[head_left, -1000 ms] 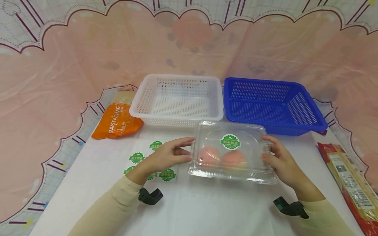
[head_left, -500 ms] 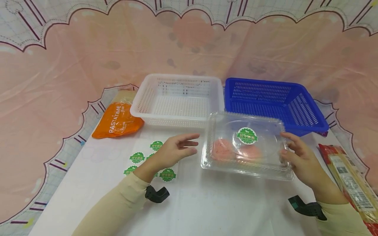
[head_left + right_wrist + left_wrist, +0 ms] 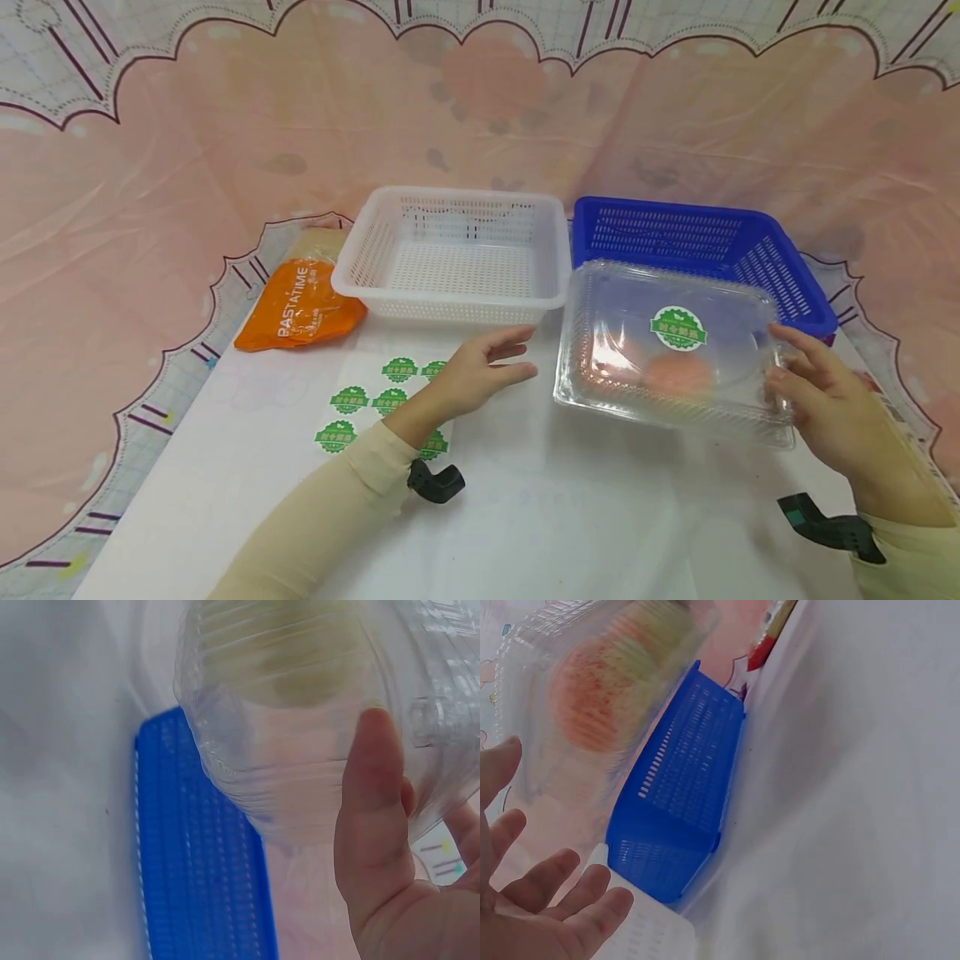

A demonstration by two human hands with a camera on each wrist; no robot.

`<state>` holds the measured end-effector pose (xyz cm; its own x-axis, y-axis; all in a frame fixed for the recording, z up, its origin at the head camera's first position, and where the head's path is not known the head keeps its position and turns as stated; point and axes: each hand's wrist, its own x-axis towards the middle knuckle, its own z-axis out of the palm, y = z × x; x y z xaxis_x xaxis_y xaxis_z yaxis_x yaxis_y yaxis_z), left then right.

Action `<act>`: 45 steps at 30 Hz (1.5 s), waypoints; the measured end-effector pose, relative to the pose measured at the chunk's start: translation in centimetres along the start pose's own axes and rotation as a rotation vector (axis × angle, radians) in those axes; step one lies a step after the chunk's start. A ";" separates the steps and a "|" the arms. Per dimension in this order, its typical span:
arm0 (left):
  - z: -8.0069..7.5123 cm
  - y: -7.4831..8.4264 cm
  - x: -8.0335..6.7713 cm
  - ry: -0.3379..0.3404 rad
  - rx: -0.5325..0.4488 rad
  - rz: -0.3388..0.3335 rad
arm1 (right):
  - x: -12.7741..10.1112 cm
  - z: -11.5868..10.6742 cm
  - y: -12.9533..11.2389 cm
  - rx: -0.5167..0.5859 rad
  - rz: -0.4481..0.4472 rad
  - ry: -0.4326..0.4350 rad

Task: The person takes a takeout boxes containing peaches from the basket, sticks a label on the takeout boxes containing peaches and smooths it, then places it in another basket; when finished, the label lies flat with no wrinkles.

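A clear plastic clamshell box with a round green sticker on its lid is held off the table, tilted, in front of the blue basket. Inside it lie two pinkish peaches, their yellow-green undersides showing in the wrist views. My right hand pinches the box by its right edge, thumb on the near side in the right wrist view. Apart from the box, to its left, my left hand hovers over the table with fingers extended and nothing in them.
A white basket stands left of the blue one. An orange pasta bag lies at the far left. On the table is a sheet of green stickers, partly behind my left arm. A red-edged packet lies at the right.
My right hand has carried the box rightward and up, toward the blue basket. My left hand has come away from the box's left edge and drifted right behind it.
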<state>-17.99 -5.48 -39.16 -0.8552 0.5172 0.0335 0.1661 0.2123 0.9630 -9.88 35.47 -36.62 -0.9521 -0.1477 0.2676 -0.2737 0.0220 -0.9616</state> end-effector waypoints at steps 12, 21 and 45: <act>3.1 -0.3 3.0 0.000 -0.084 0.013 | 0.7 -3.3 -1.0 0.133 0.042 0.047; 5.1 0.2 5.3 0.041 -0.141 -0.010 | 1.3 -5.1 -1.6 -0.023 0.078 0.126; 7.3 0.6 9.6 0.133 -0.225 -0.097 | 4.2 -8.0 -2.1 0.181 0.127 0.203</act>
<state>-22.47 5.66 -40.22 -0.9213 0.3867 -0.0409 -0.0197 0.0585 0.9981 -14.42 42.67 -33.01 -0.9899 0.0456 0.1339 -0.1394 -0.1520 -0.9785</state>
